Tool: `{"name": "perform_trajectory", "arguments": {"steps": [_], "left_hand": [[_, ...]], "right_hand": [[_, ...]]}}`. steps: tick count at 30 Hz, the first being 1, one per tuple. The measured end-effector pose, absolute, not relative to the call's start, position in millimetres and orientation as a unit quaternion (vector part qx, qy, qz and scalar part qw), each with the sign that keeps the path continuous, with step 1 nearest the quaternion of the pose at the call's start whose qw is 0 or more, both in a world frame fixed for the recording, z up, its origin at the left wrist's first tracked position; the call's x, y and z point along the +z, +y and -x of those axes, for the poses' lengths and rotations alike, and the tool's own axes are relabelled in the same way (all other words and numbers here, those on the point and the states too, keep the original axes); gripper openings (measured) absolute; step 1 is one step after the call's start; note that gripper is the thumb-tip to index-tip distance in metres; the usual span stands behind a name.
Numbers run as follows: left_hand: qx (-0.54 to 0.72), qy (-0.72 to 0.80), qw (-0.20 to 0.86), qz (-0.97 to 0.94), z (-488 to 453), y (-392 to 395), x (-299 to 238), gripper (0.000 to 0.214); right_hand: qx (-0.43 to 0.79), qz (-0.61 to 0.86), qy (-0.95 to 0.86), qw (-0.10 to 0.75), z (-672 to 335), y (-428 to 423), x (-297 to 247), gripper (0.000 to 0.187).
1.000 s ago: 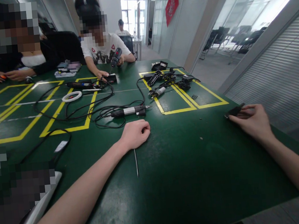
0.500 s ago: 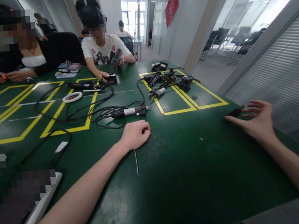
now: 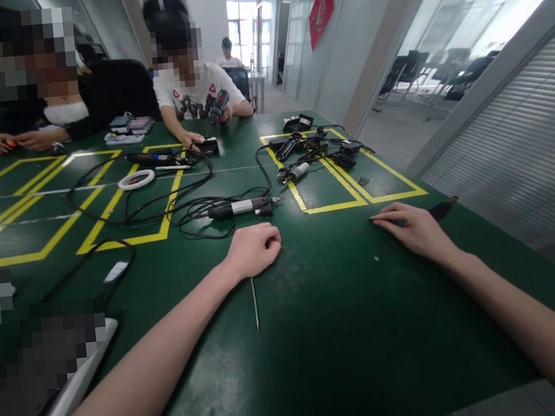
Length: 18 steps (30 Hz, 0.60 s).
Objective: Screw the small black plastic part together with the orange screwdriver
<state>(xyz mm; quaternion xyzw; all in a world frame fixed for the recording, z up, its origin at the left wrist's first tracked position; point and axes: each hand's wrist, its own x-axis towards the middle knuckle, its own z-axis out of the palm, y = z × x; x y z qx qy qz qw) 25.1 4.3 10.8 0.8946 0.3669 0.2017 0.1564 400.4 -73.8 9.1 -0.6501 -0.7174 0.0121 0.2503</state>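
Observation:
My left hand is closed in a fist on the table. Out of its underside runs the thin metal shaft of what looks like a screwdriver, pointing toward me; any handle is hidden in the fist. Over on the right, my right hand rests low with thumb and fingertips pinched together on the table top. They are at the spot of a tiny dark piece, too small to name. Behind that hand, partly covered by it, lies a dark object near the table's right edge.
A black and silver electric screwdriver with tangled cables lies beyond my left hand. Yellow tape marks off areas holding black tools and a small spring. Across the table, a person holds a drill. A pale-edged device stands left.
My right hand has moved left, away from the dark object at the table edge, and its spread fingers have closed to a pinch at the tiny piece. The left hand stays put.

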Motion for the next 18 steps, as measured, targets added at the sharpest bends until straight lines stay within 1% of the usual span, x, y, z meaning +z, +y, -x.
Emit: {"name": "perform_trajectory", "arguments": {"steps": [7, 11, 14, 16, 18], "left_hand": [[0.204, 0.367, 0.159, -0.894, -26, 5, 10, 0.021], [0.207, 0.363, 0.158, -0.895, -25, 5, 10, 0.022], [0.21, 0.362, 0.159, -0.894, -25, 5, 10, 0.022], [0.209, 0.363, 0.161, -0.893, -25, 5, 11, 0.021], [0.207, 0.363, 0.162, -0.894, -25, 4, 11, 0.021]], "right_hand": [[-0.01, 0.663, -0.693, 0.284, -396, -81, 10, 0.028], [0.021, 0.701, -0.636, 0.323, -396, -94, 15, 0.026], [0.058, 0.737, -0.571, 0.356, -400, -109, 22, 0.034], [0.068, 0.751, -0.549, 0.361, -405, -120, 27, 0.04], [0.086, 0.781, -0.503, 0.36, -410, -129, 30, 0.042]]}}
